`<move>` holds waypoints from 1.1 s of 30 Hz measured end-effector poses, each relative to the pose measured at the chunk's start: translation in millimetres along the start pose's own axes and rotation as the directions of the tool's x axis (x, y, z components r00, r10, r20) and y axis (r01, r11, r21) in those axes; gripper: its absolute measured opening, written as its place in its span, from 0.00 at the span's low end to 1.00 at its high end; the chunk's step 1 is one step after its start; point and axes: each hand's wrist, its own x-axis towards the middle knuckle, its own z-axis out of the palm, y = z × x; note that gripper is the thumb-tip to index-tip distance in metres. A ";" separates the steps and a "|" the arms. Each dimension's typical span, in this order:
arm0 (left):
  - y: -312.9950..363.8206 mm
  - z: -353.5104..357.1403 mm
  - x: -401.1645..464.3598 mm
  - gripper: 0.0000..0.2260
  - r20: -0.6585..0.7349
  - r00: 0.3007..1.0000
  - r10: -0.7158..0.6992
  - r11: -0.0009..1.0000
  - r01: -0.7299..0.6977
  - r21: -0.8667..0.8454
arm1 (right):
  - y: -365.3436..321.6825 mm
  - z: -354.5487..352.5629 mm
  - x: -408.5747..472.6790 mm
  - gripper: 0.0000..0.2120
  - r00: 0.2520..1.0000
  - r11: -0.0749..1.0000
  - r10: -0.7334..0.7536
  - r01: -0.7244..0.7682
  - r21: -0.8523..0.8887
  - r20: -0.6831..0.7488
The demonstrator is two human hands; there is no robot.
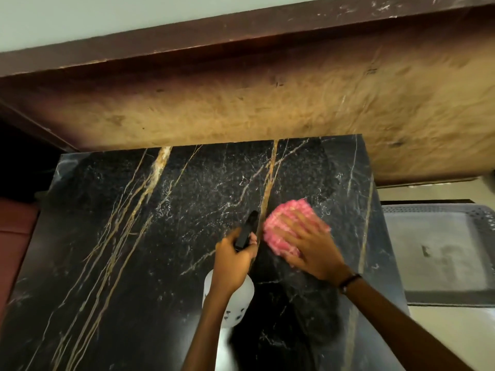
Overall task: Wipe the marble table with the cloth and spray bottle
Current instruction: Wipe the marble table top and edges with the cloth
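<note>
We press our spread right hand (305, 242) flat on the cloth (284, 223), our left hand (235, 261) just beside it gripping the spray bottle (230, 298), nozzle pointing ahead over the surface (134, 236).

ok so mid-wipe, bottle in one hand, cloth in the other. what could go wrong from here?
1. The right hand wipes the pink cloth close to the marble table's right edge; a wide stroke could carry the cloth off it.
2. The spray bottle, gripped by the left hand, has its black nozzle right beside the cloth, so the hands could collide.
3. The wiping hand is motion-blurred; fast strokes may leave patches unwiped.
</note>
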 end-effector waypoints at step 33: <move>-82.4 10.0 -118.3 0.01 -0.068 0.998 -0.017 0.999 0.021 0.050 | -118.9 21.0 -106.1 0.28 0.998 0.995 0.045 -0.049 0.082 0.052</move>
